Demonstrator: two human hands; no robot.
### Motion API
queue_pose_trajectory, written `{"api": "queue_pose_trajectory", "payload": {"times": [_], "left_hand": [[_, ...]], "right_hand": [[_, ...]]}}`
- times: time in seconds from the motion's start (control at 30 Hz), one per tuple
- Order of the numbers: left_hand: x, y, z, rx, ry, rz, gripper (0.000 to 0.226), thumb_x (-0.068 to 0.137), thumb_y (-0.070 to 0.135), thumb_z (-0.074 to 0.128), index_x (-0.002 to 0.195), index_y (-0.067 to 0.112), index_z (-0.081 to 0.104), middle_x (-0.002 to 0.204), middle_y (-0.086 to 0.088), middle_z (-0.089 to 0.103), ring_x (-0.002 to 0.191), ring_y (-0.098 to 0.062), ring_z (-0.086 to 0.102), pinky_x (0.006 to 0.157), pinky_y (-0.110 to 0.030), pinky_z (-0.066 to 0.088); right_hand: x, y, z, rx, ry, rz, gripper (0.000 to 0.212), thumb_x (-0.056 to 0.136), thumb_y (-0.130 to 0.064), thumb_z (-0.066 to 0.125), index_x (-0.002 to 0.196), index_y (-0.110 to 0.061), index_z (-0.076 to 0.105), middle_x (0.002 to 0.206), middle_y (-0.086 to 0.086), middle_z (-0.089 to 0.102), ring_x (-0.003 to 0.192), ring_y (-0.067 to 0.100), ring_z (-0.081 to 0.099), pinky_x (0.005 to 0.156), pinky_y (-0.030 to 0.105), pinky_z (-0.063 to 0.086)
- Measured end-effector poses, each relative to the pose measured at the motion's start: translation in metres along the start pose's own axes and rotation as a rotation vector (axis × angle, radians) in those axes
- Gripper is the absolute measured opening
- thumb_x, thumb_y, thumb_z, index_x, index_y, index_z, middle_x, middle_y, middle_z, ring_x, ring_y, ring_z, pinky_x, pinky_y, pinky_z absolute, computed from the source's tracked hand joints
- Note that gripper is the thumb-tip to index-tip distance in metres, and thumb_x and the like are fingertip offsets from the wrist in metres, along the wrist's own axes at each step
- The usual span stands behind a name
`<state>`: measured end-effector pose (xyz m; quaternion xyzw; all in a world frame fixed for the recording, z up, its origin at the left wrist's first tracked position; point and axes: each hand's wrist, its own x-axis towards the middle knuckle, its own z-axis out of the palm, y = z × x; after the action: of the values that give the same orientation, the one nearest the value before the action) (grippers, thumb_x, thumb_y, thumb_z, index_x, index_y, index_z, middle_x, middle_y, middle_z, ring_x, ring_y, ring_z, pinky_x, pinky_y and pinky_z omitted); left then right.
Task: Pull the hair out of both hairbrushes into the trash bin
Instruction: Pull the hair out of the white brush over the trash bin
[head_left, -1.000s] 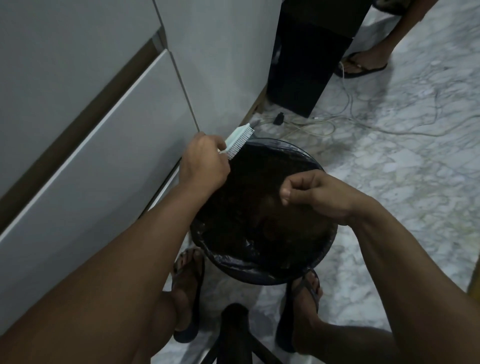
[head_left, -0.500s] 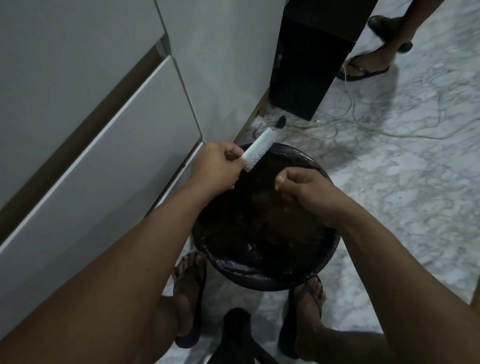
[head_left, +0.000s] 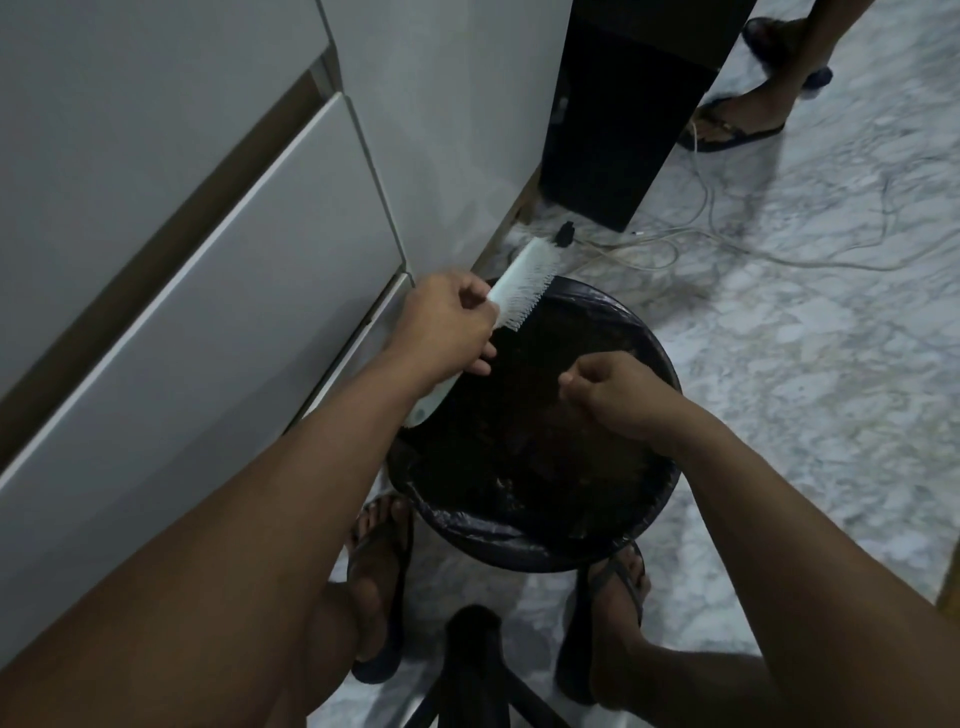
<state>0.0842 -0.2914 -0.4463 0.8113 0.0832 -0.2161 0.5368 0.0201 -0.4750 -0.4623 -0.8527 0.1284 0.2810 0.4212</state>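
A round black trash bin lined with a dark bag stands on the floor between my feet. My left hand grips a white hairbrush by the middle, over the bin's far left rim; its bristles face right and its handle end pokes out below my wrist. My right hand hovers over the bin's middle with fingertips pinched together; any hair between them is too fine to see. No second hairbrush is in view.
White cabinet drawers rise on the left. A tall black box stands beyond the bin, with white cables trailing over the marble floor. Another person's sandalled feet are at top right. A dark stool leg lies near me.
My left hand has turned the hairbrush so its head points further up and away. My right hand went close to the bristles, then drew back to the right over the bin.
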Motion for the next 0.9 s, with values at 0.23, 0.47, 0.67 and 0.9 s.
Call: {"api": "queue_pose_trajectory", "payload": {"times": [0.23,0.47,0.67,0.9], "left_hand": [[0.008,0.01,-0.01,-0.189,0.299,-0.006,0.005,0.095,0.01,0.05,0.091,0.011,0.052,0.081,-0.012,0.062,0.053,-0.019,0.066,0.043,-0.029,0.054],[-0.001,0.006,0.002,-0.098,0.064,0.025,0.015,0.093,0.009,0.054,0.081,0.018,0.052,0.081,-0.012,0.062,0.052,-0.019,0.067,0.047,-0.033,0.054],[-0.004,0.002,0.004,-0.013,-0.097,-0.029,0.009,0.091,0.007,0.056,0.099,0.006,0.057,0.089,-0.019,0.066,0.054,-0.021,0.068,0.046,-0.032,0.054],[-0.006,-0.003,0.002,-0.006,-0.19,-0.062,0.025,0.078,-0.003,0.074,0.092,0.009,0.056,0.088,-0.017,0.065,0.056,-0.021,0.068,0.048,-0.033,0.057]], "right_hand": [[-0.007,0.003,0.013,-0.402,-0.392,0.124,0.021,0.095,-0.017,0.054,0.095,-0.008,0.073,0.108,0.009,0.071,0.097,0.024,0.062,0.078,0.027,0.042],[-0.002,0.008,0.012,-0.357,-0.318,0.086,0.028,0.096,-0.016,0.052,0.119,-0.013,0.067,0.121,0.005,0.065,0.108,0.019,0.058,0.084,0.023,0.038],[0.001,0.009,0.005,-0.305,-0.264,0.049,0.039,0.09,-0.004,0.055,0.126,-0.015,0.064,0.126,0.004,0.066,0.115,0.02,0.06,0.093,0.026,0.045],[0.004,0.013,-0.007,-0.238,-0.026,0.04,0.041,0.082,-0.016,0.071,0.122,-0.017,0.065,0.112,0.003,0.071,0.107,0.02,0.065,0.086,0.025,0.046]]}}
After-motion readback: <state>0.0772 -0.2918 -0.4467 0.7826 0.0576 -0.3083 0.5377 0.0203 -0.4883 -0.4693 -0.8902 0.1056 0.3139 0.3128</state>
